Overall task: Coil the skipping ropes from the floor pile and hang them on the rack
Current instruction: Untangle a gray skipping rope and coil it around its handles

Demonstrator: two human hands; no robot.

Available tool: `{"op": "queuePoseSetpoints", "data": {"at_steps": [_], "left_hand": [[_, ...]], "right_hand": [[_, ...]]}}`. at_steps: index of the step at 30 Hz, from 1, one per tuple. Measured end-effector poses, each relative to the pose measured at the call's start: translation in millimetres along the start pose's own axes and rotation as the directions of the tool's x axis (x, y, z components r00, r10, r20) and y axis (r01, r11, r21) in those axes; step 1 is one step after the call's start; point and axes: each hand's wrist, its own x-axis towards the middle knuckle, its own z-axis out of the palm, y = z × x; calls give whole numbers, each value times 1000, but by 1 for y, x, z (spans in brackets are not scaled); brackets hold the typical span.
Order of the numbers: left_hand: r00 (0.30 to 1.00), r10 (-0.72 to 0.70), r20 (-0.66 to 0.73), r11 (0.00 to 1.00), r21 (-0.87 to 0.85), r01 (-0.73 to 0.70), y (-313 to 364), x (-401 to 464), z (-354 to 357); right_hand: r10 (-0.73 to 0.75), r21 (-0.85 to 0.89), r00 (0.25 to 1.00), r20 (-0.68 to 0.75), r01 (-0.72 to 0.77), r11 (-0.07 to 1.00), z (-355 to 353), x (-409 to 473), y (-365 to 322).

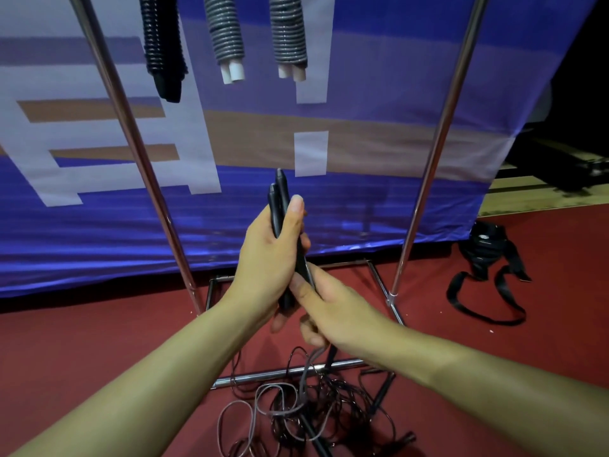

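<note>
My left hand (268,258) grips two black skipping-rope handles (279,199) held together, tips pointing up. My right hand (324,303) pinches the grey rope cord (304,374) just below the handles' lower ends. The cord hangs down from it into a tangled pile of ropes (313,413) on the red floor. Three coiled ropes hang from the top of the rack: a black one (163,44), and two grey ones (225,34) (290,31) with white handles. The rack's top bar is out of view.
The rack's chrome uprights (131,133) (441,133) slant on either side of my hands, and its base bars (283,372) lie on the floor by the pile. A blue and white banner (379,199) hangs behind. A black bag with straps (487,258) lies at the right.
</note>
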Motion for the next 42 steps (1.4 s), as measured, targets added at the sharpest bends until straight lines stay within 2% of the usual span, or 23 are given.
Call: {"op": "queuePoseSetpoints", "data": {"at_steps": [4, 6, 11, 14, 17, 19, 21, 22, 24, 26, 27, 28, 29, 30, 32, 34, 36, 38, 40, 42], "left_hand": [[999, 47, -6, 998, 51, -46, 1, -1, -2], [998, 58, 7, 995, 83, -59, 2, 0, -5], [997, 18, 69, 991, 130, -27, -2, -7, -10], [996, 5, 84, 985, 171, -20, -5, -14, -9], [996, -17, 89, 998, 68, 11, 0, -12, -13], [981, -92, 169, 993, -58, 103, 3, -4, -25], [930, -182, 319, 964, -130, 233, 6, 2, -43], [898, -227, 377, 948, -124, 292, 6, 5, -53], [869, -307, 388, 935, -47, 351, 6, 8, -69], [915, -269, 302, 963, 119, 243, 4, 10, -81], [946, -175, 272, 958, 269, 100, 4, 10, -85], [955, -53, 292, 903, 421, -79, 5, 9, -86], [927, 34, 374, 809, 535, -245, 8, 6, -84], [874, 44, 484, 707, 603, -369, 11, 1, -79], [755, -101, 648, 535, 675, -508, 11, -10, -61], [639, -295, 710, 420, 697, -581, 4, -22, -41], [568, -381, 730, 443, 683, -581, -8, -27, -31], [550, -366, 750, 502, 657, -562, -13, -26, -31], [559, -303, 772, 546, 621, -562, -13, -22, -35], [578, -235, 782, 587, 588, -556, -14, -20, -38]], "right_hand": [[24, 300, 999, 30, -32, 953, 4, -5, -2], [35, 371, 996, 82, -63, 927, 3, -7, -1], [63, 246, 988, 143, -98, 964, -6, -13, 1], [55, 245, 988, 144, -89, 965, -2, -17, 4], [52, 293, 994, 101, -80, 953, -6, -16, 6], [48, 185, 994, 98, -66, 981, -20, -13, 6], [63, -14, 992, 105, -62, 998, -39, -11, 7], [79, -99, 991, 103, -69, 993, -50, -10, 9], [110, -259, 988, 111, -78, 963, -71, -11, 9], [157, -476, 975, 157, -64, 877, -91, -14, 8], [194, -572, 962, 193, -50, 819, -98, -16, 8], [247, -639, 941, 233, -43, 768, -102, -18, 7], [300, -685, 913, 276, -32, 728, -104, -21, 6], [338, -724, 886, 317, -4, 690, -103, -22, 4], [367, -772, 849, 381, 74, 631, -96, -22, -3], [357, -768, 831, 427, 124, 629, -89, -20, -10], [326, -740, 825, 462, 156, 654, -88, -19, -13], [280, -666, 823, 495, 153, 730, -89, -20, -12], [239, -483, 844, 480, 27, 875, -93, -20, -9], [220, -277, 867, 446, -100, 956, -100, -20, -5]]}}
